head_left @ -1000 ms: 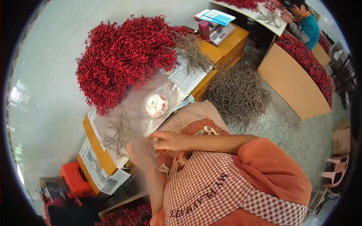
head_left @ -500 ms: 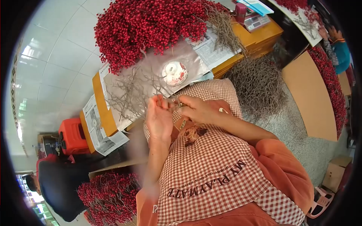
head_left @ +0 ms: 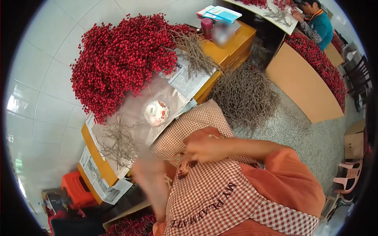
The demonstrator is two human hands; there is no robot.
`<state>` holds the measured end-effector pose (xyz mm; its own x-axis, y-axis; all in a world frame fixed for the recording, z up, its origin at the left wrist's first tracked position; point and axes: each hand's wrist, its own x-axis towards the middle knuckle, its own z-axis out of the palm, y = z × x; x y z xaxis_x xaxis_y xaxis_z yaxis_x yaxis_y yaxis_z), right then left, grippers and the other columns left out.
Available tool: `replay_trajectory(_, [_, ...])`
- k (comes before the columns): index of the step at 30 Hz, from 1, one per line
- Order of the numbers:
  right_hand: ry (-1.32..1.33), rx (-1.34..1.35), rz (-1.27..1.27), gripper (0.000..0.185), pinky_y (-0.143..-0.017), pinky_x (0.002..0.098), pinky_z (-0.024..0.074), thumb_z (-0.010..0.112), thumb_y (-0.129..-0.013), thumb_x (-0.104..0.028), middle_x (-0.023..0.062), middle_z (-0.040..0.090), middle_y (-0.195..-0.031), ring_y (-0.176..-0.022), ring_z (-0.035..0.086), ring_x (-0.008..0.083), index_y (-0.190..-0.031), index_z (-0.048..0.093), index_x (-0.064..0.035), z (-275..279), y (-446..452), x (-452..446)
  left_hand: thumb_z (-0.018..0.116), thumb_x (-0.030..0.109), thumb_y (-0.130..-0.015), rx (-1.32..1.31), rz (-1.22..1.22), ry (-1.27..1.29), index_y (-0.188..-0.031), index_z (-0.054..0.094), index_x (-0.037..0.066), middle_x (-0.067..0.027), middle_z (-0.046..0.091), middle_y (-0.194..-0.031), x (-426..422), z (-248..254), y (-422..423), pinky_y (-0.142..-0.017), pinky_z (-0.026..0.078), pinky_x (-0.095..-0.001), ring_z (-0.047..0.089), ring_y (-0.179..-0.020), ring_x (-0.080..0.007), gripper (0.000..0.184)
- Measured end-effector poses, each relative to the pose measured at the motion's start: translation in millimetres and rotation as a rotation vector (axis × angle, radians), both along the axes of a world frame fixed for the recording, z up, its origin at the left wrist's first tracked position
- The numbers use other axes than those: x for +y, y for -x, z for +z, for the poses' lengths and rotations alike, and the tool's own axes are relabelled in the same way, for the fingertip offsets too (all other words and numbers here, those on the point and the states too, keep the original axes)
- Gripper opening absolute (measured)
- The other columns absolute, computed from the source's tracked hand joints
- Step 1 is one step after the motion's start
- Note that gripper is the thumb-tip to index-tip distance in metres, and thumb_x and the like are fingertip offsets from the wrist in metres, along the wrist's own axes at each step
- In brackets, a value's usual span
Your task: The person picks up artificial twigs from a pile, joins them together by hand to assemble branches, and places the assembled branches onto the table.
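My left hand (head_left: 151,173) is smeared by motion, low over the apron and near a bunch of bare grey-brown twigs (head_left: 118,143) on the table; its fingers cannot be made out. My right hand (head_left: 202,146) is closed in front of my chest, with a thin pale strand (head_left: 175,152) running from it towards the left hand. What that strand is, I cannot tell. Behind the hands, a round white object with red patches (head_left: 156,113) sits on the plastic-covered table (head_left: 136,100). A large heap of red berry branches (head_left: 122,59) covers the table's far part.
More twigs (head_left: 193,49) lie on newspaper (head_left: 183,76), near a dark red cylinder (head_left: 206,28). A big twig pile (head_left: 244,94) stands right of the table. Beyond are a cardboard box (head_left: 299,84) of berry branches, another person (head_left: 323,29) and a pink chair (head_left: 348,177).
Both hands have come down and closer to my body. The left hand has moved away from the twig bunch and blurred. My view has turned, bringing the other person further into sight.
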<state>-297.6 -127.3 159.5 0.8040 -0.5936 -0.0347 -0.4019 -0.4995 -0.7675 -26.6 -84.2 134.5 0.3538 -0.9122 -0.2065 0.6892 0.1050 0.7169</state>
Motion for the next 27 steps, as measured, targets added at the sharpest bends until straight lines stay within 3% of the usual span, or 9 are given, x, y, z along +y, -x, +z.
replay_trajectory(2, [-0.125,0.064,-0.483,0.028,-0.070,0.0406,0.0485,0.057,-0.086,-0.022,0.0133,0.059,-0.095,-0.086,0.060,0.0231,-0.108,0.055,-0.0038,-12.1,56.9,-22.7,0.047,0.017,-0.087,0.250,-0.120,0.351,-0.057,0.032,0.016,0.0037,0.026,-0.052,-0.9,-8.2,-105.1,-0.042,0.023,-0.0244,0.023,-0.044,-0.0077,0.034])
replay_trajectory(4, [0.314,-0.309,-0.714,0.026,-0.062,0.0339,0.0476,0.056,-0.087,-0.020,0.0066,0.059,-0.086,-0.074,0.057,0.0152,-0.107,0.057,-0.0025,1.0,96.3,-52.2,0.039,0.030,-0.098,-0.144,0.319,0.269,-0.061,0.037,0.015,0.0035,0.029,-0.049,15.5,23.3,-131.4,-0.040,0.020,-0.0231,0.020,-0.040,-0.0069,0.040])
replay_trajectory(6, [0.007,-0.448,-0.987,0.025,-0.062,0.0265,0.0445,0.052,-0.089,-0.017,0.0062,0.053,-0.071,-0.071,0.054,0.0101,-0.106,0.056,0.0007,48.8,92.6,-76.1,0.047,0.035,-0.096,-0.203,0.323,0.215,-0.072,0.049,0.012,0.0036,0.031,-0.050,20.4,26.9,-122.1,-0.040,0.021,-0.0236,0.022,-0.040,-0.0072,0.033])
replay_trajectory(8, [0.207,-0.494,-1.040,0.027,-0.064,0.0300,0.0461,0.052,-0.089,-0.018,0.0087,0.056,-0.068,-0.073,0.059,0.0149,-0.107,0.056,0.0008,54.4,87.2,-123.8,0.049,0.035,-0.095,-0.243,0.327,0.071,-0.087,0.056,0.008,0.0034,0.033,-0.052,18.2,17.2,-99.4,-0.039,0.022,-0.0243,0.025,-0.040,-0.0075,0.029])
replay_trajectory(10, [0.614,-0.328,-1.062,0.036,-0.068,0.0361,0.0482,0.057,-0.087,-0.024,0.0145,0.063,-0.083,-0.080,0.063,0.0246,-0.113,0.056,0.0004,13.5,96.8,-196.8,0.049,0.030,-0.096,-0.187,0.210,-0.077,-0.102,0.057,0.005,0.0024,0.038,-0.055,15.8,-4.9,-88.0,-0.039,0.024,-0.0249,0.029,-0.041,-0.0082,0.026])
replay_trajectory(13, [0.570,0.285,-1.206,0.053,-0.081,0.0426,0.0470,0.064,-0.082,-0.034,0.0229,0.060,-0.109,-0.100,0.059,0.0347,-0.120,0.052,0.0000,-18.7,93.2,-258.9,0.048,0.026,-0.095,-0.179,0.167,-0.109,-0.102,0.056,0.006,0.0016,0.039,-0.055,22.9,-26.6,-77.0,-0.038,0.026,-0.0249,0.032,-0.040,-0.0090,0.023])
replay_trajectory(17, [0.409,0.469,-1.267,0.068,-0.093,0.0439,0.0419,0.069,-0.075,-0.040,0.0265,0.050,-0.123,-0.116,0.049,0.0376,-0.126,0.048,0.0008,-37.0,75.4,-264.2,0.049,0.027,-0.095,-0.168,0.151,-0.173,-0.104,0.056,0.007,0.0012,0.041,-0.054,49.6,-54.0,-104.1,-0.039,0.030,-0.0253,0.034,-0.040,-0.0099,0.023])
replay_trajectory(23, [0.987,-0.417,-1.208,0.041,-0.087,0.0350,0.0448,0.067,-0.082,-0.024,0.0140,0.061,-0.107,-0.098,0.057,0.0245,-0.112,0.057,0.0029,-15.9,72.8,-262.6,0.056,0.028,-0.091,-0.154,0.242,-0.341,-0.098,0.058,0.012,0.0033,0.047,-0.060,74.5,-100.7,-137.7,-0.042,0.031,-0.0249,0.038,-0.044,-0.0097,0.018])
replay_trajectory(27, [0.524,-0.736,-0.972,0.024,-0.073,0.0259,0.0481,0.063,-0.085,-0.013,0.0063,0.063,-0.094,-0.082,0.058,0.0123,-0.105,0.061,-0.0004,8.0,6.4,-215.0,0.059,0.023,-0.089,-0.127,0.283,-0.362,-0.098,0.058,0.010,-0.0006,0.054,-0.066,72.0,-100.7,-129.2,-0.038,0.030,-0.0249,0.040,-0.044,-0.0106,0.016])
